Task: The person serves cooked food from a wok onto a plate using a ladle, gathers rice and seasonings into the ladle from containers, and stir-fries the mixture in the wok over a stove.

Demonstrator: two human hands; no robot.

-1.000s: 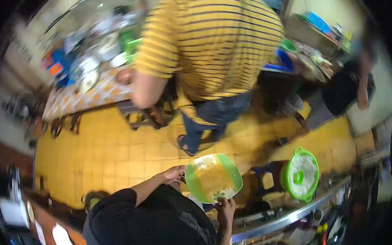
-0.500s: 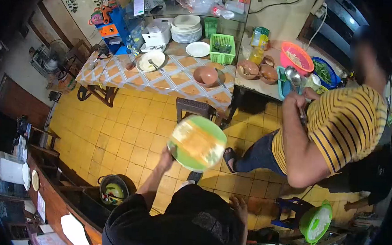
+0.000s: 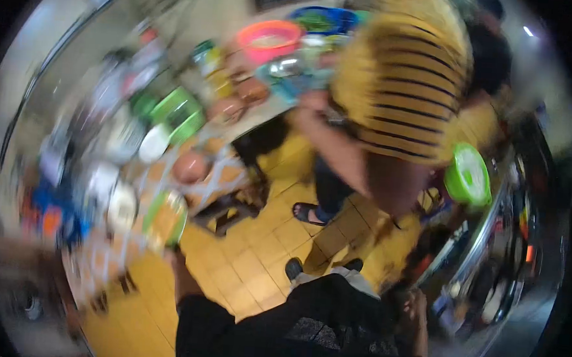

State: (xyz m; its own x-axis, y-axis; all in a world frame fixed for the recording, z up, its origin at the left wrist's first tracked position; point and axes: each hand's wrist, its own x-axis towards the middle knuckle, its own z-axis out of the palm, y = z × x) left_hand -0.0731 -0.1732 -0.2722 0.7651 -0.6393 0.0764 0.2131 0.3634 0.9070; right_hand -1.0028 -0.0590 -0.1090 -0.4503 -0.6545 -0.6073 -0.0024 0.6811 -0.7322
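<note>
Yellow tiles (image 3: 247, 277) lie below the left hand (image 3: 175, 258), clamped on a green-edged plate (image 3: 166, 219); right hand (image 3: 415, 305) too blurred to tell.

The single view looks steeply down from the wearer's head, slightly tilted, across a wide, fisheye-curved room.

Green-rimmed plate (image 3: 166, 219), orange-brown middle, over the patterned table's edge (image 3: 139, 240).

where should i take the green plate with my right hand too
Take the green plate by its right-hand rim, coming in from the right. The left hand has the near edge, while that side looks free and faces the right hand. It is wide and shallow, so thumb above, fingers below should suit.
</note>
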